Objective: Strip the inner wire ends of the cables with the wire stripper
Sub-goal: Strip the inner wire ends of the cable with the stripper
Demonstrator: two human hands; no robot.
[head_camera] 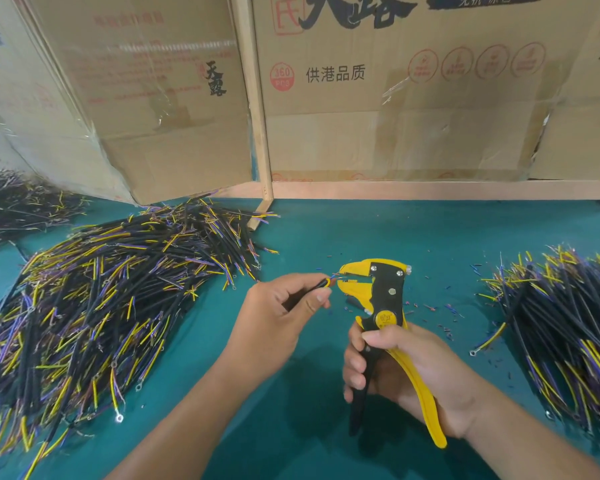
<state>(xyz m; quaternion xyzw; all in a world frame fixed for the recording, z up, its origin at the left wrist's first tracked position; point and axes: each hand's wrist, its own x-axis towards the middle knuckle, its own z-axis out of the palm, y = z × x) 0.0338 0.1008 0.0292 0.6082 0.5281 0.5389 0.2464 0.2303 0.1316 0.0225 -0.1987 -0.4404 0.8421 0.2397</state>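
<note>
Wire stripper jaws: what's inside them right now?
The short inner wire ends of the cable held by the left hand sit in the open mouth of the wire stripper, held by the right hand. The blades hide how far they reach.

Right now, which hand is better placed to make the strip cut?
Right. The right hand already grips the wire stripper by its handles, jaws at the wire ends; the left hand only pinches the cable.

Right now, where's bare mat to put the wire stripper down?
Bare green mat lies between the big left cable pile and the right cable pile, up to the wooden frame. Insulation scraps litter the patch right of the wire stripper. Both sides are crowded.
</note>
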